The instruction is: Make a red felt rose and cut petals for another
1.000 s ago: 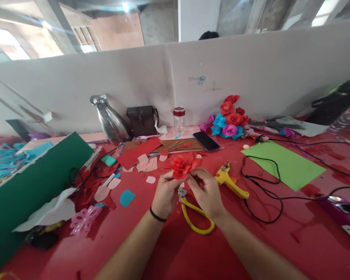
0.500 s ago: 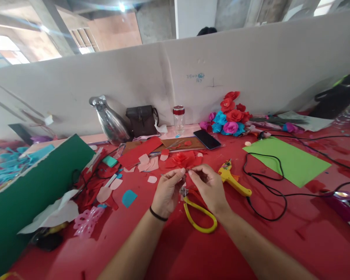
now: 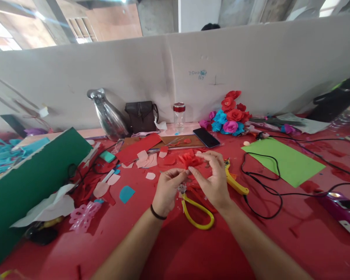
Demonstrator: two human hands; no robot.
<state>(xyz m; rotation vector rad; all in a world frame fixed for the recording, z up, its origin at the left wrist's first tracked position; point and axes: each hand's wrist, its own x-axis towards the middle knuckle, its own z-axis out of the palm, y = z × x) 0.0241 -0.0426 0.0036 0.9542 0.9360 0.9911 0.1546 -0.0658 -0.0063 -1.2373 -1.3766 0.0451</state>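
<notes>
A red paper flower (image 3: 188, 158) is held upright between my hands over the middle of the red table. My left hand (image 3: 169, 186), with a black band at its wrist, pinches the flower's base. My right hand (image 3: 214, 181) touches the base with its thumb, while its fingers are raised and apart from the thumb beside the petals. Below the hands lie scissors with yellow handles (image 3: 198, 224). A yellow glue gun (image 3: 236, 182) rests just right of my right hand.
Paper flowers (image 3: 231, 114), a phone (image 3: 206, 138), a glass jar (image 3: 179, 118), a brown bag (image 3: 142, 118) and a metal jug (image 3: 112, 120) line the back. Green paper (image 3: 286, 161) and black cables lie right. Paper scraps and a green box (image 3: 37, 194) are left.
The flower has tilted and shows more of its side. My right fingers have lifted and spread away from the thumb. The view has shifted slightly.
</notes>
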